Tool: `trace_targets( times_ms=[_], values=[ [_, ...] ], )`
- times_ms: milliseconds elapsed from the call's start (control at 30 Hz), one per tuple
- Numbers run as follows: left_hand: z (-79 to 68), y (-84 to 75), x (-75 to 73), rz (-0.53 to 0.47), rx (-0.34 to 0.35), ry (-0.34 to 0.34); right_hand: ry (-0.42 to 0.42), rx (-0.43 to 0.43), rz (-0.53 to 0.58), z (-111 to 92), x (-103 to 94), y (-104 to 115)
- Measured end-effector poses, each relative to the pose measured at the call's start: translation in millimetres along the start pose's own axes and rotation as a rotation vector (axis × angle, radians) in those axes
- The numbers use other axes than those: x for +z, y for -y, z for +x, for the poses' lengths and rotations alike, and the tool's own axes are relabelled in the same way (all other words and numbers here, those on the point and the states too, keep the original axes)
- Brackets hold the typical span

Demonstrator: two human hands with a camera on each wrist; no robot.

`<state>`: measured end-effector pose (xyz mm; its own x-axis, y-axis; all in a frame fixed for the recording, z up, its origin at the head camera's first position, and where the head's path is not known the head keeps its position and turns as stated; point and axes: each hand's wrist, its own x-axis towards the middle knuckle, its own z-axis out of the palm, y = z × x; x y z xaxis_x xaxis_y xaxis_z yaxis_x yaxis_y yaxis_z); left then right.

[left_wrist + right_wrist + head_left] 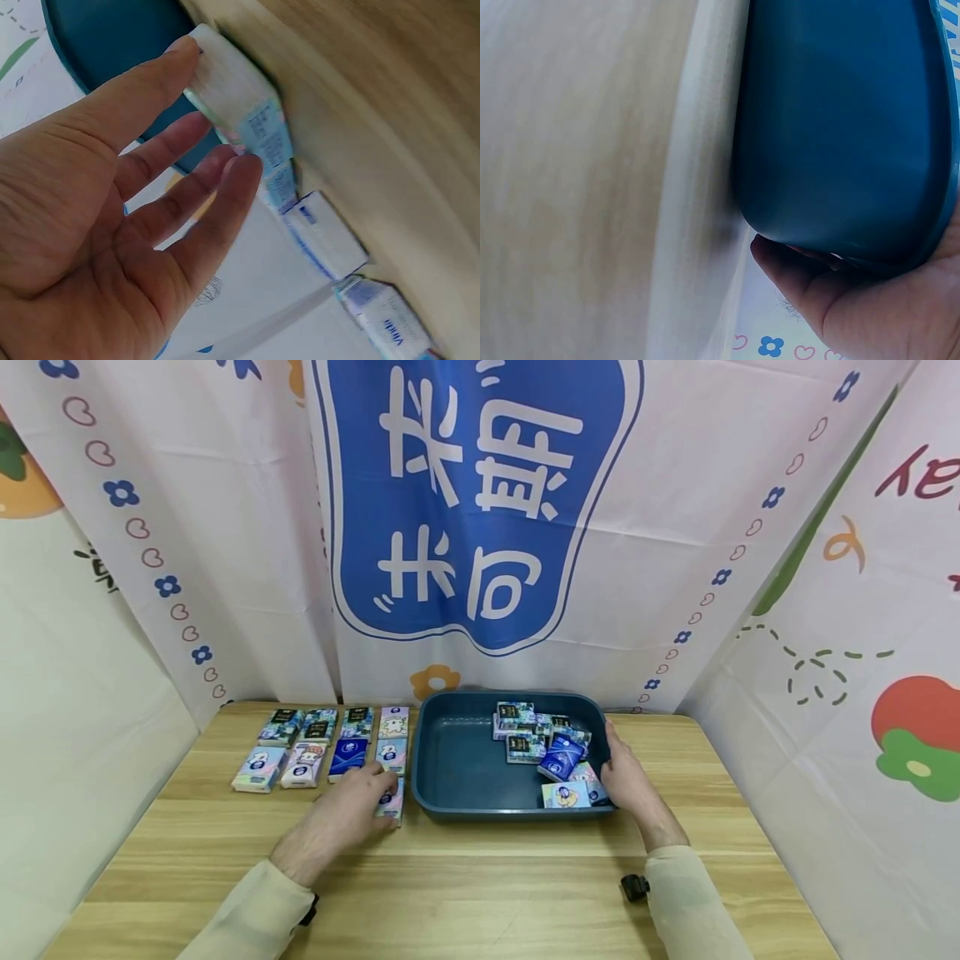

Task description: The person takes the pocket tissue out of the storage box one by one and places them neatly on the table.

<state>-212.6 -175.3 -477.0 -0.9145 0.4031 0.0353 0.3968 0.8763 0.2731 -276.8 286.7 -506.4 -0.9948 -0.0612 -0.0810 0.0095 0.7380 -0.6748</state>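
Pinching the nearest tissue pack with the left hand, right hand gripping the tray at its right end; pack's probably light, squishy, so hold its sides gently.

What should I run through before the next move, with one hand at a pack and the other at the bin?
1. Left hand placed: ok, thumb and fingers around the near end pack.
2. Firmness of that hold: cannot tell.
3. Blue bin steadied: ok, the right hand is at its right end.
4. Packs inside the bin neatly laid: not ok, they are jumbled, with a blue pack aslant on others.
5. Packs on the table in order: ok, they lie in four columns left of the bin.
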Motion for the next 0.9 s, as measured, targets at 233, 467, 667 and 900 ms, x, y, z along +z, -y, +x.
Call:
trace_targets(
  times_ms=[233,467,667,900],
  values=[
    [5.2,0.2,-6.7,-0.053,0.014,-0.055,0.006,0.000,0.012,-1,0.4,1],
    [12.3,-32.6,-25.7,-0.070,0.018,-0.089,0.005,-0.011,-0.003,0,-1.3,2],
    [25.5,-59.5,-25.3,-0.060,0.005,-0.065,0.009,-0.006,0.004,0,-0.1,1],
    [43.6,-81.9,-13.1,-0.079,0.049,-0.059,0.002,-0.011,0.003,0,-0.1,1]
  ],
)
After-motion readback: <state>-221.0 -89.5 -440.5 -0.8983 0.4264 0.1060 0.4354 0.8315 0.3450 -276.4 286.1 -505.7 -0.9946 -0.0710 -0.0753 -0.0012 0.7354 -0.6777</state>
